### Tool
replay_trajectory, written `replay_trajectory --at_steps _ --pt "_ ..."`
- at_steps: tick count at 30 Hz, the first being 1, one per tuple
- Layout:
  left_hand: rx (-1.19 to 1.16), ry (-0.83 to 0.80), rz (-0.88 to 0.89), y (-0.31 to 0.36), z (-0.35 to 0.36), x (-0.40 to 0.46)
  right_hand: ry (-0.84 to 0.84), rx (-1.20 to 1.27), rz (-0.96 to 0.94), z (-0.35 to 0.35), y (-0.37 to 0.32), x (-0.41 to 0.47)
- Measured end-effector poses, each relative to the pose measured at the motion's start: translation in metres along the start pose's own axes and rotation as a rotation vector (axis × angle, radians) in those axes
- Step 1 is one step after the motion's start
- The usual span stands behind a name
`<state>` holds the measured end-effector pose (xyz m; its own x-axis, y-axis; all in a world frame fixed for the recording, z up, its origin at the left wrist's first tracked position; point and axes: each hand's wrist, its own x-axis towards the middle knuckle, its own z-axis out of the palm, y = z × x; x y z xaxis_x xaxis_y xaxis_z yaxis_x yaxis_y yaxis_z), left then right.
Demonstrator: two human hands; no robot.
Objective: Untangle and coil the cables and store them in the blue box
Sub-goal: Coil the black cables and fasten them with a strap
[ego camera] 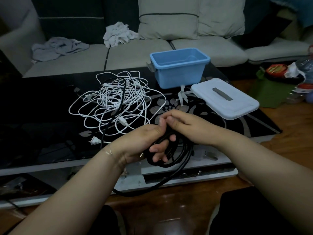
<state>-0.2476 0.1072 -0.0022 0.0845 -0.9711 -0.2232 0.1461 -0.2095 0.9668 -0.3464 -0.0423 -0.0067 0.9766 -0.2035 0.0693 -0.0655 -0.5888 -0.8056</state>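
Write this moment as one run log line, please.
left hand holds black cable coil | right hand pinches it | white cables tangled | blue box empty

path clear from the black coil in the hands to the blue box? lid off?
Yes. The black cable coil is held by the left hand and right hand. The blue box is open, its lid beside it. Nothing visible lies between.

My left hand (pixel 144 143) covers part of the black cable (pixel 176 160) coil; where my right hand (pixel 184 126) touches it, I cannot tell. The white cable tangle (pixel 115 99) is too knotted to count. Items at the right edge (pixel 303 73) are cropped and blurred.
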Motion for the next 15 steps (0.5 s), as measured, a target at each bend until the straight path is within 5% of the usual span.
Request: replay_trajectory --at_steps 8,15 --pt "-0.279 0.098 -0.043 0.0011 0.003 0.0061 0.052 -0.111 -0.115 0.0053 -0.0062 -0.0029" --pt "-0.489 -0.14 -0.182 -0.0034 -0.0015 0.003 0.14 -0.381 -0.219 0.0076 -0.0002 -0.0034"
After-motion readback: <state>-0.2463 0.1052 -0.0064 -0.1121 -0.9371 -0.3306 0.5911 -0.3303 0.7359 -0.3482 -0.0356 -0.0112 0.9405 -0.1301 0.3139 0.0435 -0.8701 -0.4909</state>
